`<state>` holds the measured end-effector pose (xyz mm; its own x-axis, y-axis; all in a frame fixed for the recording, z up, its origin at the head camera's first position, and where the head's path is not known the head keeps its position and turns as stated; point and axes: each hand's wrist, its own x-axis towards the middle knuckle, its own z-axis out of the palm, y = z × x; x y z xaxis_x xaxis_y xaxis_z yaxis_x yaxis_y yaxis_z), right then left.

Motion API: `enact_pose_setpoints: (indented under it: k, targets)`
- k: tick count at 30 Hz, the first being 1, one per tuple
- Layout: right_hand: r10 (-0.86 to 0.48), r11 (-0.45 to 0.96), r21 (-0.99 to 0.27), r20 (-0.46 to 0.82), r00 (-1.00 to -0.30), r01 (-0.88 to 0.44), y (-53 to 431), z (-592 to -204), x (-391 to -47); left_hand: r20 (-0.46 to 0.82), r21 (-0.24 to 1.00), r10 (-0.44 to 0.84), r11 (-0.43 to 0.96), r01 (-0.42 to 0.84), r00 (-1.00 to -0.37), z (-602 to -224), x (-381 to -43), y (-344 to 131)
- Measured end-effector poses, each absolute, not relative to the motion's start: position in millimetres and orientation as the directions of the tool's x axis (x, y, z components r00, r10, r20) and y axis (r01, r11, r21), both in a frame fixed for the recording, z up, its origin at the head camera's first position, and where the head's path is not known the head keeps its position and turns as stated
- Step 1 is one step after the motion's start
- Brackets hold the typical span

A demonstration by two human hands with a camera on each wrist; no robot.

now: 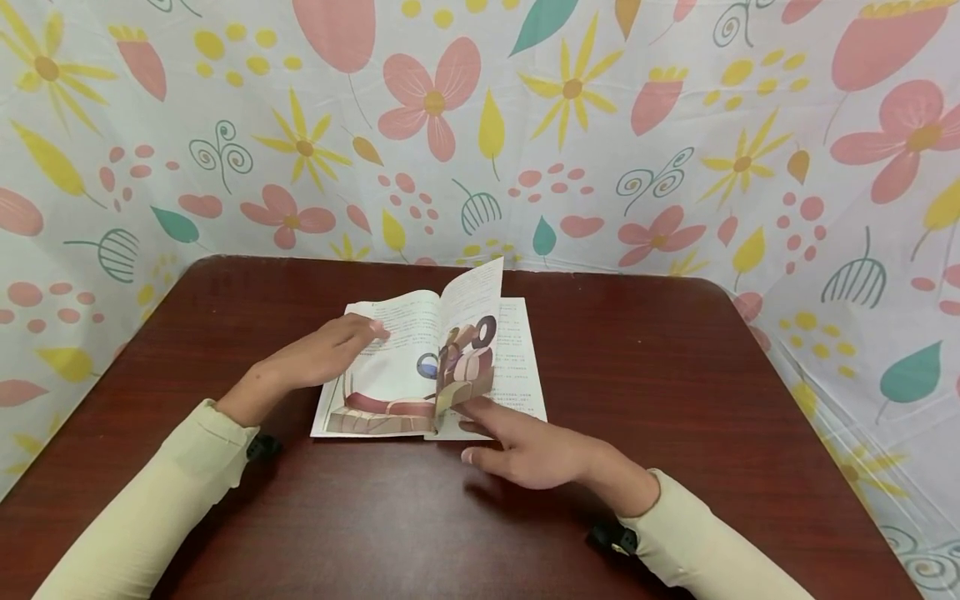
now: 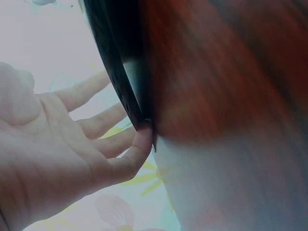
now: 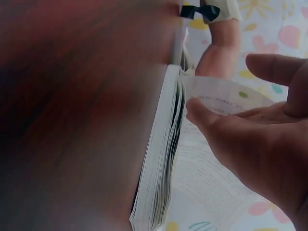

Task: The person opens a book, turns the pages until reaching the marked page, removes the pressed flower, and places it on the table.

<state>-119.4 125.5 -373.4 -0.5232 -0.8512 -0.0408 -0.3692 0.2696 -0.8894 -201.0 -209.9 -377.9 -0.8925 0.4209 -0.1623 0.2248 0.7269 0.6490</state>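
Note:
An open illustrated book [image 1: 401,367] lies on the table, with one leaf [image 1: 474,302] standing up from the spine and showing a coloured picture. My left hand [image 1: 324,352] rests on the left-hand page, its fingers extended; in the left wrist view its fingertips meet the book's dark edge [image 2: 113,72]. At the lower right of the book, my right hand [image 1: 536,450] has its fingers against the bottom of the raised leaf, thumb held apart. In the right wrist view the right hand [image 3: 260,134] is beside the page stack [image 3: 161,154], partly covering a printed page.
A dark reddish-brown table [image 1: 660,358] extends around the book on all sides. Behind it hangs a white cloth [image 1: 420,200] with flowers and leaves printed on it. Both wrists carry small black devices [image 1: 613,538] below the cream sleeves [image 1: 705,533].

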Motion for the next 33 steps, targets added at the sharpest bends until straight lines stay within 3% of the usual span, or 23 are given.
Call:
enact_pose_setpoints:
  k: [7, 18, 27, 33]
  targets:
    - [-0.871, 0.396, -0.769, -0.141, -0.471, -0.502, 125, -373, -111, -0.214, 0.711, 0.326, 0.698, 0.082, -0.921, -372, -204, -215]
    - [-0.913, 0.363, -0.697, -0.133, -0.385, -0.619, 122, -374, -104, -0.241, 0.826, 0.308, 0.562, -0.029, -0.920, -368, -205, -221]
    - [-0.911, 0.378, -0.648, -0.133, -0.391, -0.661, 122, -373, -103, -0.126, 0.717, 0.367, 0.676, 0.172, -0.922, -380, -205, -212]
    - [-0.902, 0.395, -0.634, -0.131, -0.410, -0.665, 123, -373, -103, -0.186, 0.622, 0.427, 0.748, 0.230, -0.885, -380, -197, -208]
